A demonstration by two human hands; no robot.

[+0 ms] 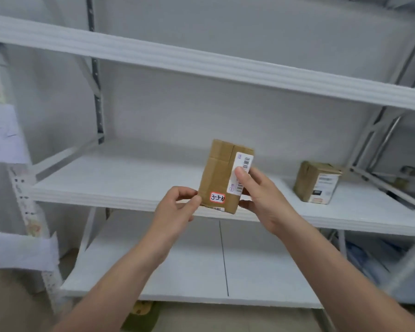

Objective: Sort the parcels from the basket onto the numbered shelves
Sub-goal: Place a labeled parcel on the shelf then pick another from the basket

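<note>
A small brown cardboard parcel (222,173) stands upright at the front edge of the middle shelf (120,185). It bears a white barcode label and a red-edged sticker reading 3-3-10. My right hand (261,200) grips its right side, thumb on the barcode label. My left hand (177,209) pinches its lower left corner. A second brown parcel (318,184) with a white label sits further right on the same shelf.
White metal shelving fills the view: an upper shelf (201,61), the middle shelf and a lower shelf (189,271). Paper tags (25,251) hang on the left upright. Bluish items (381,267) lie low at the right. The basket is out of view.
</note>
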